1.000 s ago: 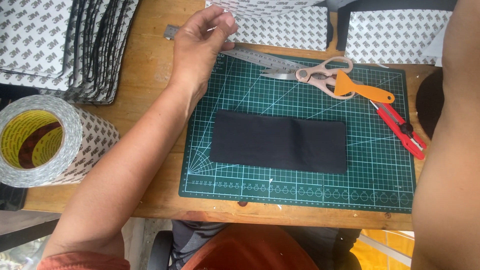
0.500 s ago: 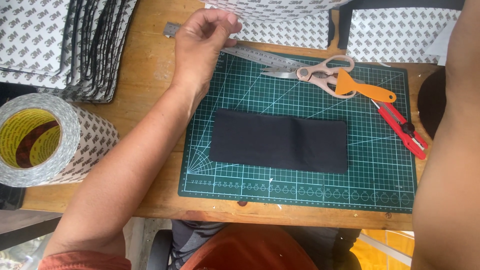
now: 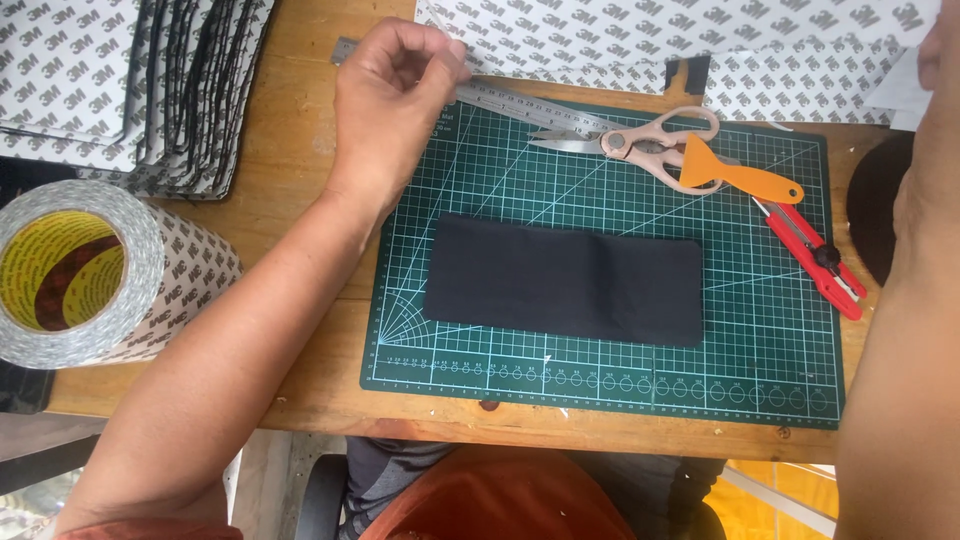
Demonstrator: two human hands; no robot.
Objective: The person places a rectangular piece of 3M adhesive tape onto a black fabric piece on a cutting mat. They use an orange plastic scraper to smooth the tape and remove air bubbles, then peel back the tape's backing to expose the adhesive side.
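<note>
Left hand [image 3: 390, 105] grip stays on steel ruler [image 3: 520, 100].

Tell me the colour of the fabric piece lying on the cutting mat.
Black fabric piece, plain, seen in the head view.

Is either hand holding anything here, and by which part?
The left hand is curled over the near end of the metal ruler, fingers closed at its edge; a firm grip cannot be confirmed. The right hand is out of view.

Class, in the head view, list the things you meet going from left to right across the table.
Big tape roll → left hand → black fabric piece → scissors → orange scraper → red utility knife.
</note>
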